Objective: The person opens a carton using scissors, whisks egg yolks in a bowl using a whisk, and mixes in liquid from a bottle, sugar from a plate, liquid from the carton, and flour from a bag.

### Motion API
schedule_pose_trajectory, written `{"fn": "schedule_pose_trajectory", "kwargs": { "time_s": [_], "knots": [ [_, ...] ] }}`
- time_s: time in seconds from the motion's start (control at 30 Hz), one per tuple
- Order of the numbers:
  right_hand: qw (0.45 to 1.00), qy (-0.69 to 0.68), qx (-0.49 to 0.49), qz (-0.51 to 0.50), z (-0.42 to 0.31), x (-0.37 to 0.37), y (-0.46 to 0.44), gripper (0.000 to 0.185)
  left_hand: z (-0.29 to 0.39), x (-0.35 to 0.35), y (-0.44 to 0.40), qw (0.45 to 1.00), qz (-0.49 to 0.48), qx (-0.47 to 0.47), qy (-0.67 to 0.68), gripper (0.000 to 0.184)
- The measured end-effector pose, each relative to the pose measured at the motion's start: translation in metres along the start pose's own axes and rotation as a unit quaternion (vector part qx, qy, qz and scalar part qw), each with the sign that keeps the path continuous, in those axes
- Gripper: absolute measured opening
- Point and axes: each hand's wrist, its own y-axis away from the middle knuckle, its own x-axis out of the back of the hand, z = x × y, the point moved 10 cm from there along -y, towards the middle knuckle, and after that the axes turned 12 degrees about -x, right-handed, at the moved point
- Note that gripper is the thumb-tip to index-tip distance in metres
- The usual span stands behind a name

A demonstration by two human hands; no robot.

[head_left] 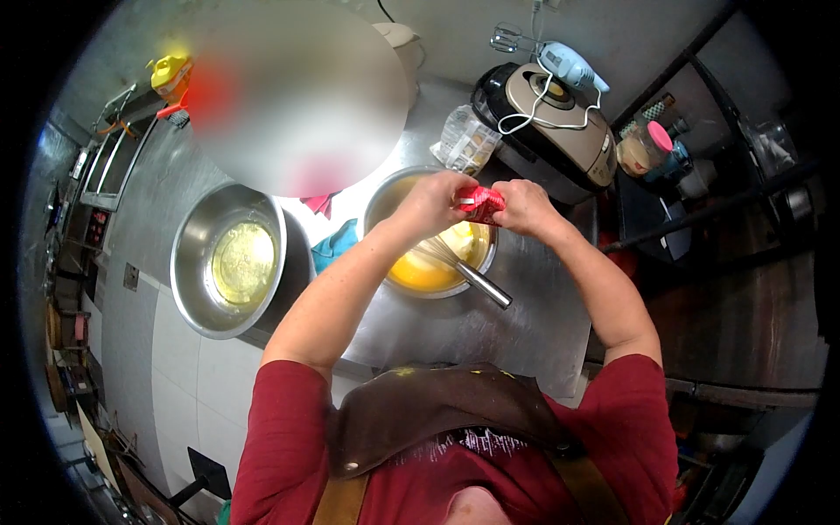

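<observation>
A small red packet (482, 203) is held between my two hands above a metal bowl (371, 210). My left hand (435, 203) pinches the packet's left end, and the fingers of my right hand (522, 207) are closed on its right end. Yellow mixture (422, 273) with a paler mass on it lies in the bowl below. A whisk (481, 284) leans in the mixture, its steel handle sticking out over the bowl's front right rim. Whether the packet is open cannot be made out.
Left of the mixing bowl stands a larger metal bowl (194, 293) with clear yellowish liquid. A teal cloth (335, 246) lies between the bowls. Behind are a plastic package (466, 140), a cooker (560, 122) with a hand mixer (569, 66) on top, and a pink-lidded jar (641, 151).
</observation>
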Motion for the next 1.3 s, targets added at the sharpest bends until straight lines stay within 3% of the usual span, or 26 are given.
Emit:
{"fn": "schedule_pose_trajectory", "kwargs": {
  "time_s": [0.23,0.33,0.4,0.43,0.5,0.53,0.63,0.67,0.73,0.77,0.8,0.87,0.9,0.93,1.0,1.3],
  "knots": [
    [1.0,-0.004,-0.004,0.014,0.003,-0.004,0.002,0.021,-0.001,-0.005,0.0,1.0,-0.026,0.009,-0.009,0.044],
    [0.997,-0.066,-0.03,0.008,0.02,-0.007,0.001,0.025,0.004,0.009,0.004,0.997,0.03,0.028,0.069,0.06],
    [0.939,-0.32,-0.071,-0.103,0.04,-0.028,0.001,0.032,0.006,0.032,0.01,0.989,0.1,0.073,0.086,0.068],
    [0.94,-0.317,-0.07,-0.101,0.042,-0.032,0.003,0.032,0.015,0.043,0.014,0.989,0.101,0.093,0.061,0.07],
    [0.762,-0.636,-0.053,-0.108,0.048,-0.038,0.012,0.044,0.008,0.049,0.024,0.991,0.107,0.074,0.029,0.068],
    [0.764,-0.634,-0.052,-0.108,0.048,-0.043,0.015,0.044,0.006,0.051,0.029,0.992,0.112,0.057,-0.003,0.067],
    [0.648,-0.753,-0.026,-0.11,0.048,-0.055,0.024,0.05,0.0,0.048,0.046,0.989,0.132,0.058,0.017,0.061],
    [0.647,-0.754,-0.026,-0.111,0.05,-0.057,0.023,0.05,0.001,0.049,0.049,0.989,0.141,0.047,0.011,0.06],
    [0.771,-0.633,-0.03,-0.064,0.049,-0.049,0.022,0.045,0.005,0.053,0.055,0.989,0.136,0.061,0.011,0.058],
    [0.809,-0.583,-0.049,-0.062,0.066,-0.065,0.013,0.039,0.006,0.053,0.059,0.988,0.131,0.075,0.012,0.056],
    [0.809,-0.582,-0.048,-0.066,0.065,-0.06,0.011,0.039,0.005,0.054,0.063,0.988,0.133,0.078,0.011,0.056],
    [0.926,-0.364,-0.094,-0.039,0.06,-0.037,0.014,0.037,-0.001,0.056,0.071,0.985,0.133,0.106,0.01,0.054],
    [0.946,-0.312,-0.088,-0.016,0.041,-0.011,0.023,0.031,-0.002,0.056,0.075,0.985,0.135,0.109,0.01,0.054],
    [0.946,-0.312,-0.088,-0.019,0.038,-0.009,0.022,0.031,-0.004,0.056,0.079,0.984,0.14,0.113,0.015,0.052],
    [0.992,-0.101,-0.003,0.071,0.018,0.009,0.021,0.021,-0.005,0.056,0.083,0.982,0.145,0.116,0.02,0.051],
    [0.996,-0.034,-0.009,0.083,0.017,0.001,0.013,0.019,-0.009,0.066,0.102,0.974,0.174,0.14,0.037,0.047]
  ]
}}
